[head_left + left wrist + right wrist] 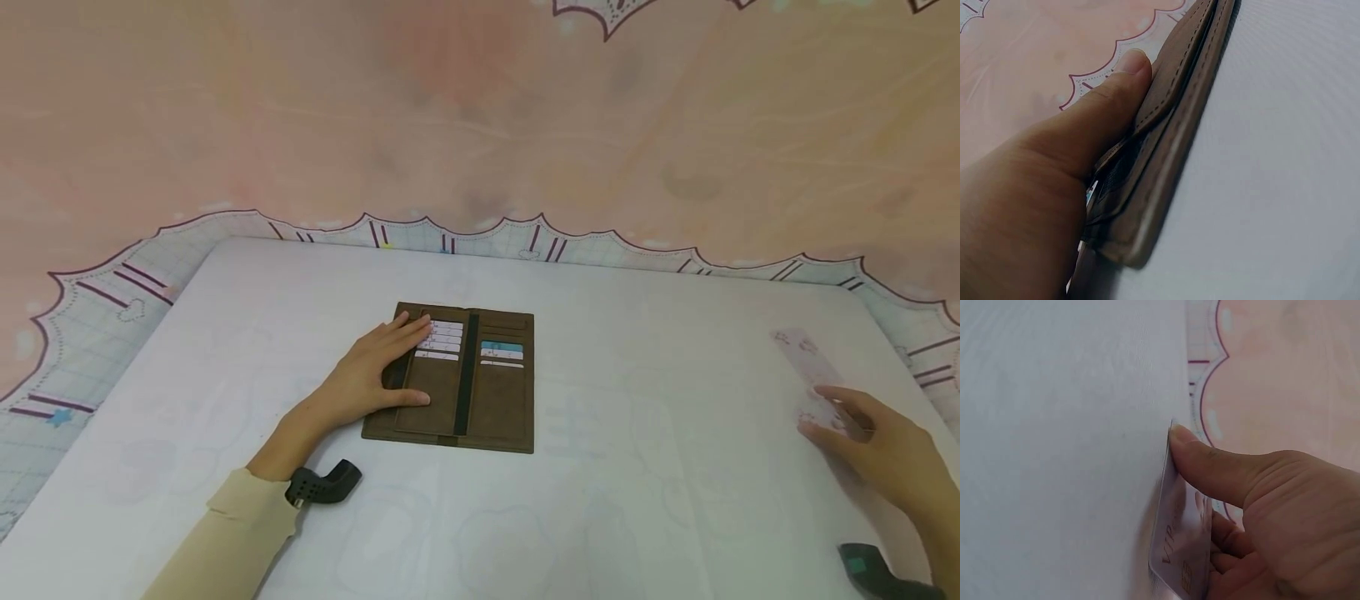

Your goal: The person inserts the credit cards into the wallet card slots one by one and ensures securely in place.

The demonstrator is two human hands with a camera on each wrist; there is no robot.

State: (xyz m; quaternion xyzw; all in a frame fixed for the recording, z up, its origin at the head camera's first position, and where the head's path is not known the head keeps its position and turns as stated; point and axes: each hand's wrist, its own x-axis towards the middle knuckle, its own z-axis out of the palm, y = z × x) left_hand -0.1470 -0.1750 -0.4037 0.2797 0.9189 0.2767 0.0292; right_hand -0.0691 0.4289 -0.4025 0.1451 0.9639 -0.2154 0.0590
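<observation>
A brown bifold wallet [498,412] lies spread open on the white table, with several white cards [442,337] showing in its left slots. A blue-topped card [501,347] sits among the cards on its right side. My left hand [375,367] rests on the wallet's left panel, fingers stretched out and thumb [1125,78] laid along the leather. At the far right, my right hand [885,446] pinches a pale pink card [1179,540] marked VIP, tilted over the table. Just beyond it lies another pale pink patterned card [806,354].
The white tabletop [637,417] surrounds the wallet. A cloth with a scalloped border [487,237] shows beyond its far edge and down both sides. Black wrist devices [326,483] are on both wrists, close over the surface.
</observation>
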